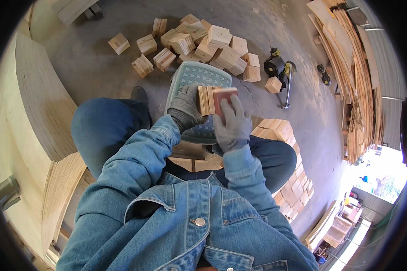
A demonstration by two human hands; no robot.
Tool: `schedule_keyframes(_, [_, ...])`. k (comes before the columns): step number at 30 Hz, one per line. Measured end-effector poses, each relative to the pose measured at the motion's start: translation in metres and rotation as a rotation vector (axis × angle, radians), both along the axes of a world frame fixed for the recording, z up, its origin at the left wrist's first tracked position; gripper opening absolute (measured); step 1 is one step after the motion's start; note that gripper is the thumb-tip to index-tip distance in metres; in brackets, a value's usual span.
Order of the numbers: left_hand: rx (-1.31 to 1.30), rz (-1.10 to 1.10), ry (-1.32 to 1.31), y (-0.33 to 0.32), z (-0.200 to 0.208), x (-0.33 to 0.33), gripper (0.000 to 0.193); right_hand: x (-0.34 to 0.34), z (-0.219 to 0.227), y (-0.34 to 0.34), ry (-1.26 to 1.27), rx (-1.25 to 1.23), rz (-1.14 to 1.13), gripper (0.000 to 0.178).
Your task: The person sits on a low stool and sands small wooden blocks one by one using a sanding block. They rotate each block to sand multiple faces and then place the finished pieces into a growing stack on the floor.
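Observation:
My left hand (186,105), in a grey glove, grips a block of layered wood (206,100) by its left side. The block is held above a pale blue-green plastic stool (192,72) between my knees. Against the block's right face lies a reddish-brown piece of sandpaper (221,95). My right hand (233,123), also gloved, holds the sandpaper there, its fingers bent over it. Whether the sandpaper is wrapped round a backing is hidden.
Beyond the stool lies a heap of wooden blocks (219,37). More blocks (298,183) are stacked by my right knee. A black and yellow power tool (273,67) sits on the floor at the right. Plywood sheets (43,99) stand at the left, stacked boards (355,81) at the far right.

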State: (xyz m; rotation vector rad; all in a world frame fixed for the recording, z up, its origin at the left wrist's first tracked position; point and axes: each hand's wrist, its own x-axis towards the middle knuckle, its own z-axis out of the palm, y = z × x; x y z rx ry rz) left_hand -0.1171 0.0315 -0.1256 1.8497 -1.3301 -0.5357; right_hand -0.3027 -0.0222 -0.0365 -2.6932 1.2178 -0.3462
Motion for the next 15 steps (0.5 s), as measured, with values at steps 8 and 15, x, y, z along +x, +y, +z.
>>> schedule_keyframes(8, [0.000, 0.028, 0.107, -0.004, -0.013, -0.001, 0.096, 0.090, -0.002, -0.093, 0.171, 0.033, -0.078, 0.052])
schedule_keyframes(15, [-0.009, 0.006, 0.022, 0.000, -0.011, 0.001, 0.097, 0.019, -0.005, -0.022, -0.022, -0.019, 0.007, 0.057])
